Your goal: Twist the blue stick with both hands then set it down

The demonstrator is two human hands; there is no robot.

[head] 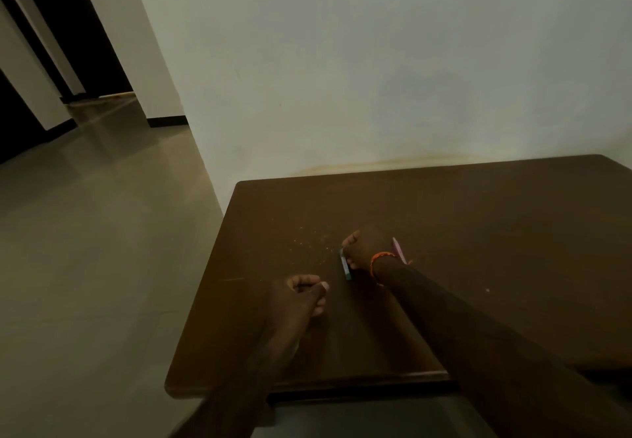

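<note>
Dim light, detail murky | left hand [301,295] on the dark brown wooden table [478,232], fingers curled in, holding nothing visible | small green-and-white stick [345,264] flat on the table, pinched by right hand [362,249], fingers bent onto it | pink pencil-like stick [398,249] mostly hidden behind the orange-banded wrist.

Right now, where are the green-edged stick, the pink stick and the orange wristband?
green-edged stick [345,264]: head view, middle of its length, left of the right hand.
pink stick [398,249]: head view, on its shaft beyond the wrist.
orange wristband [380,257]: head view, top of the band.
</note>
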